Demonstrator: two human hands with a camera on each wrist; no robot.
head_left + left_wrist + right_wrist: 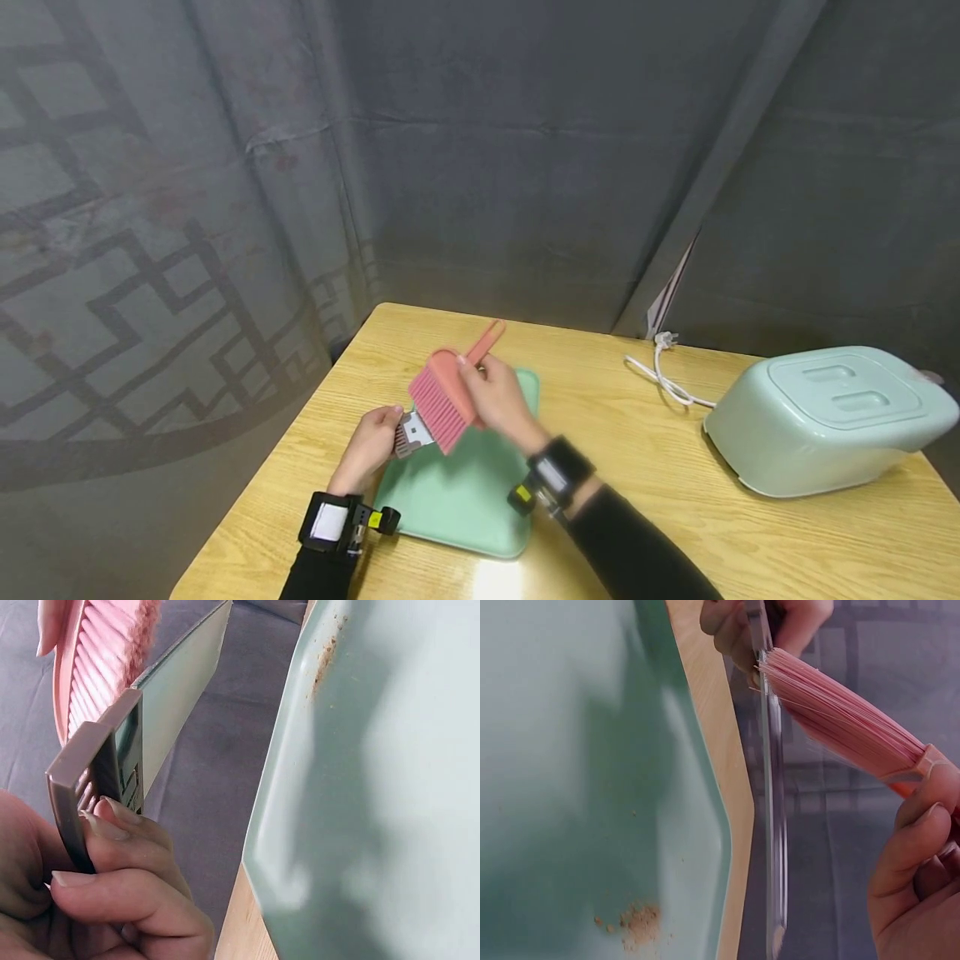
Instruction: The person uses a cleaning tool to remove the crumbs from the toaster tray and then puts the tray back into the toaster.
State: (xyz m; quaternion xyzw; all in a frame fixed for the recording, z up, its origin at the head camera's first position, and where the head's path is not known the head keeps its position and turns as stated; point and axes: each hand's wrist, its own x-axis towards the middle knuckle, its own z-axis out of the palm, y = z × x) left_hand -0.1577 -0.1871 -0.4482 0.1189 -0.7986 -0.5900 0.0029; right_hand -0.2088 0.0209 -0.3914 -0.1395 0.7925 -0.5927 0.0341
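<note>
One wooden table (637, 483). On top, one green box (817, 433) and one green tray (465, 500). Up by the tray, held in curled fingers of the right hand (497, 396), one pink brush (448, 390). Gripped in bent fingers of the left hand (372, 440), one flat scraper (416, 429), touching the brush. In the tray, one little heap of brown crumbs (640, 924).

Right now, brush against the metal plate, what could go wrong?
The pink brush could flick any debris past the green tray, since the metal plate is near its edge.
The left hand grips only the gray handle; hard brushing might twist the plate.
Loose crumbs could scatter if the tray's bumped.
</note>
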